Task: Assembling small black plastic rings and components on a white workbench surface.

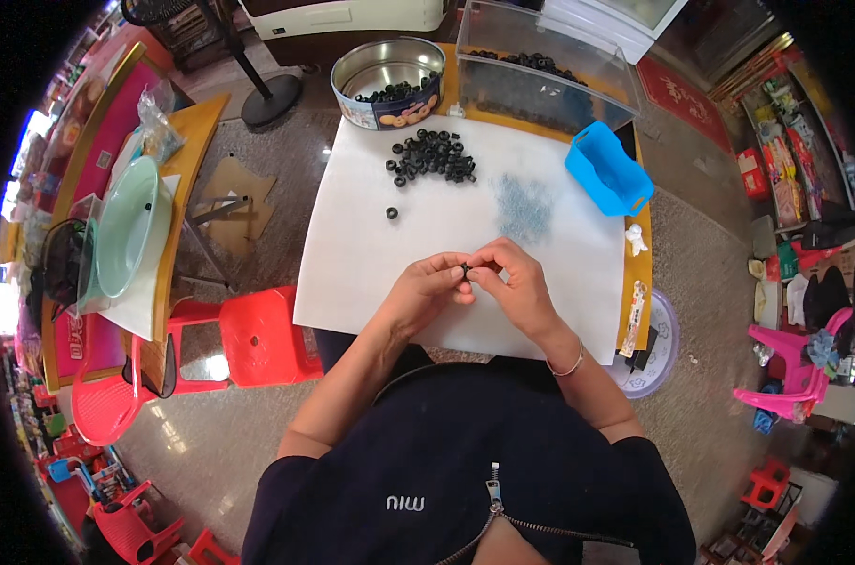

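Observation:
Over the white sheet [371, 273] my two hands meet. My left hand [431, 286] pinches a small black part [465, 269] between thumb and fingers. Fingertips of my right hand [514, 282] close on the same piece from the other side. Much of it is hidden, so its exact shape is unclear. Beyond the hands lies a pile of small black ring-like parts [431, 158]. One loose black ring [392, 214] rests apart, nearer to me and left of the pile.
A round tin [387, 111] with black parts stands at the sheet's far edge. Beside it is a clear plastic box [550, 89] holding more. At right sits a blue plastic basket [608, 169]. A red stool [266, 337] and a green basin [134, 229] are on the left.

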